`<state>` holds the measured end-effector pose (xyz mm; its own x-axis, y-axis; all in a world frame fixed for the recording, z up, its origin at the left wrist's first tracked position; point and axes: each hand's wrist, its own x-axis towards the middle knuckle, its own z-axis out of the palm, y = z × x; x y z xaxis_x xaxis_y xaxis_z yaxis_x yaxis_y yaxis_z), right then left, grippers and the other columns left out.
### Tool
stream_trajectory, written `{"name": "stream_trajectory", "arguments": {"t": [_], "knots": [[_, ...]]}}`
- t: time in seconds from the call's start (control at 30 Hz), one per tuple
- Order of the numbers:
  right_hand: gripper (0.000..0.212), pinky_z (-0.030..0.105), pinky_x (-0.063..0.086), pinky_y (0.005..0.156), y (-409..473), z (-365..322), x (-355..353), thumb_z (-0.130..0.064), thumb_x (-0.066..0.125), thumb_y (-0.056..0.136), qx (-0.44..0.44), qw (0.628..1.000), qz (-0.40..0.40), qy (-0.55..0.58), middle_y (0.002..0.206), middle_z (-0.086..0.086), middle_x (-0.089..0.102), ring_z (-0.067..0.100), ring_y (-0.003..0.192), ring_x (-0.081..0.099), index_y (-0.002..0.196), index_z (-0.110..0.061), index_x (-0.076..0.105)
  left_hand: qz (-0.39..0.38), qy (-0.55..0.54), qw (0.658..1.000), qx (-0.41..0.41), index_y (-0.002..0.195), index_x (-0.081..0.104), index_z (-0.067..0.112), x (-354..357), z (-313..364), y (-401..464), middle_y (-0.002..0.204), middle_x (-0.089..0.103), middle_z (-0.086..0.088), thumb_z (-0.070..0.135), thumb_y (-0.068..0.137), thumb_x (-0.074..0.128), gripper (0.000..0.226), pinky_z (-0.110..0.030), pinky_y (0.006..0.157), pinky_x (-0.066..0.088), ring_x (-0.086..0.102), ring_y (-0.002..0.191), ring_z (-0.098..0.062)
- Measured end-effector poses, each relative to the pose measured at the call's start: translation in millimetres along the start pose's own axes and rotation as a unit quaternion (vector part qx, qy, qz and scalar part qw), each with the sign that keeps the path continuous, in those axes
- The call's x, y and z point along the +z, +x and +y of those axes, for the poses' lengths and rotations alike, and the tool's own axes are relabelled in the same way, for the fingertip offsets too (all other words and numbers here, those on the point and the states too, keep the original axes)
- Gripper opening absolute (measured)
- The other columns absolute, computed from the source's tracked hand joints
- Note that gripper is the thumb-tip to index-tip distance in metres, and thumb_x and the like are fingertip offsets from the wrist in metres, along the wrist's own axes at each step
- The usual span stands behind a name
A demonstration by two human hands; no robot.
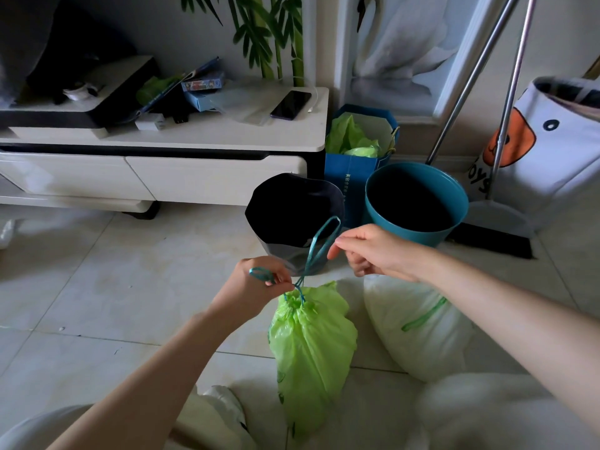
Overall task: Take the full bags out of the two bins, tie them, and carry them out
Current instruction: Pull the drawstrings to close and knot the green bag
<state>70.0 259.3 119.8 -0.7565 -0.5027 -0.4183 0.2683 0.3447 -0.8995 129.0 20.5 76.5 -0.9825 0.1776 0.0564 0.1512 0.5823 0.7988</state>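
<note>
Head view: left hand (259, 284) at centre frame, grip pinched on the teal drawstring (319, 245) right at the cinched neck of the green bag (311, 345), with 1 short loop of string sticking out past its fingers. Right hand (373, 251) just right of centre, thumb and forefinger pressed together at the side of the long upper loop of the same string; can't tell for sure whether the string is actually between the fingertips. Green bag is lower centre, mouth gathered shut, body sagging down onto the tiled floor (130, 287).

White bag (418, 323) with a green drawstring lies on the floor just right of the green one, under the right forearm.

2 bins behind the hands, both dark inside: black bin (292, 209) at centre, directly behind the string loop, and teal bin (415, 203) to its right, close beside it. Blue paper bag (354, 170) with green plastic inside stands behind and between them, against the white TV cabinet (194, 164). Phone (290, 104) lies on the cabinet worktop, upper centre. Broom (496, 235) leans at right, next to a white toy basket (558, 151).
</note>
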Motion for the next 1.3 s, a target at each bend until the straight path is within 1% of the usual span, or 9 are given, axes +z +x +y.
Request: {"name": "stream_trajectory", "arguments": {"t": [0.2, 0.33, 0.47, 0.57, 0.63, 0.77, 0.93, 1.13, 1.3], "knots": [[0.025, 0.024, 0.045, 0.059, 6, 14, 18, -0.027, 0.052, 0.094, 0.066, 0.996, -0.001, -0.056, 0.084, 0.003, 0.059, 0.014, 0.071, 0.055, 0.112, -0.015, 0.064, -0.003, 0.009, 1.0, -0.018, 0.065, 0.068, 0.013, 4, 0, -4, 0.069, 0.064, 0.003, 0.003, 0.068, 0.078, 0.014, -0.018, 0.058, 0.046, 0.06, 0.063, -0.016], [0.04, 0.013, 0.045, 0.054, 12, 30, 38, -0.021, 0.059, 0.09, 0.044, 0.98, -0.02, -0.194, 0.106, 0.002, 0.056, 0.01, 0.067, 0.052, 0.128, -0.028, 0.051, -0.021, 0.008, 1.0, -0.005, 0.067, 0.069, 0.011, 9, 3, -6, 0.065, 0.063, 0.003, 0.003, 0.069, 0.078, 0.012, -0.015, 0.057, 0.045, 0.06, 0.062, -0.013], [0.029, 0.024, 0.047, 0.073, 20, 38, 52, -0.021, 0.064, 0.084, -0.019, 0.95, -0.045, -0.31, 0.104, -0.002, 0.056, 0.014, 0.085, 0.056, 0.113, -0.024, 0.063, -0.031, 0.018, 0.999, 0.013, 0.069, 0.069, 0.008, 8, 6, -9, 0.066, 0.063, 0.0, 0.004, 0.069, 0.079, 0.011, -0.014, 0.056, 0.044, 0.06, 0.064, -0.014], [0.016, 0.022, 0.044, 0.071, 20, 38, 54, -0.02, 0.063, 0.085, -0.02, 0.935, -0.044, -0.35, 0.101, 0.0, 0.065, 0.011, 0.089, 0.056, 0.099, -0.016, 0.068, -0.026, 0.016, 0.999, 0.01, 0.067, 0.069, 0.01, 4, 6, -11, 0.066, 0.063, 0.003, 0.004, 0.07, 0.079, 0.012, -0.016, 0.056, 0.045, 0.059, 0.063, -0.011], [0.012, 0.024, 0.046, 0.075, 20, 37, 51, -0.02, 0.062, 0.086, -0.026, 0.94, -0.022, -0.34, 0.092, -0.002, 0.065, 0.013, 0.086, 0.059, 0.096, -0.016, 0.068, -0.018, 0.013, 1.0, -0.002, 0.067, 0.069, 0.011, 0, 6, -11, 0.064, 0.062, 0.005, 0.008, 0.072, 0.078, 0.011, -0.019, 0.055, 0.044, 0.057, 0.06, -0.01], [0.002, 0.009, 0.039, 0.052, 19, 30, 37, -0.019, 0.062, 0.088, -0.045, 0.954, 0.027, -0.296, 0.07, -0.011, 0.058, 0.001, 0.057, 0.054, 0.089, -0.019, 0.063, 0.003, -0.04, 0.996, -0.082, 0.069, 0.071, 0.016, -13, 3, -8, 0.054, 0.059, 0.01, 0.01, 0.077, 0.074, 0.011, -0.016, 0.051, 0.039, 0.047, 0.051, -0.005], [0.009, 0.007, 0.04, 0.059, 17, 26, 11, -0.019, 0.065, 0.086, -0.06, 0.956, 0.048, -0.285, 0.071, -0.015, 0.061, -0.008, 0.059, 0.053, 0.08, -0.026, 0.064, -0.015, -0.022, 0.99, -0.141, 0.075, 0.074, 0.009, -32, -1, -7, 0.067, 0.069, -0.009, 0.008, 0.082, 0.068, 0.009, -0.019, 0.055, 0.048, 0.055, 0.05, -0.008], [0.014, 0.021, 0.04, 0.057, 6, 55, -17, -0.025, 0.065, 0.085, 0.048, 0.925, 0.021, -0.377, 0.066, -0.011, 0.056, 0.008, 0.058, 0.049, 0.072, -0.028, 0.06, -0.143, 0.192, 0.946, -0.217, 0.074, 0.076, 0.011, -37, -22, -18, 0.069, 0.073, -0.005, 0.009, 0.08, 0.063, 0.015, -0.024, 0.065, 0.055, 0.066, 0.063, -0.015], [0.009, 0.022, 0.038, 0.047, -2, 58, -37, -0.026, 0.067, 0.081, 0.116, 0.916, 0.071, -0.377, 0.058, -0.001, 0.057, 0.013, 0.045, 0.047, 0.077, -0.019, 0.065, -0.107, 0.155, 0.941, -0.282, 0.066, 0.07, 0.012, -49, -26, -18, 0.063, 0.07, -0.005, 0.008, 0.078, 0.062, 0.015, -0.023, 0.06, 0.051, 0.061, 0.058, -0.014]]}}
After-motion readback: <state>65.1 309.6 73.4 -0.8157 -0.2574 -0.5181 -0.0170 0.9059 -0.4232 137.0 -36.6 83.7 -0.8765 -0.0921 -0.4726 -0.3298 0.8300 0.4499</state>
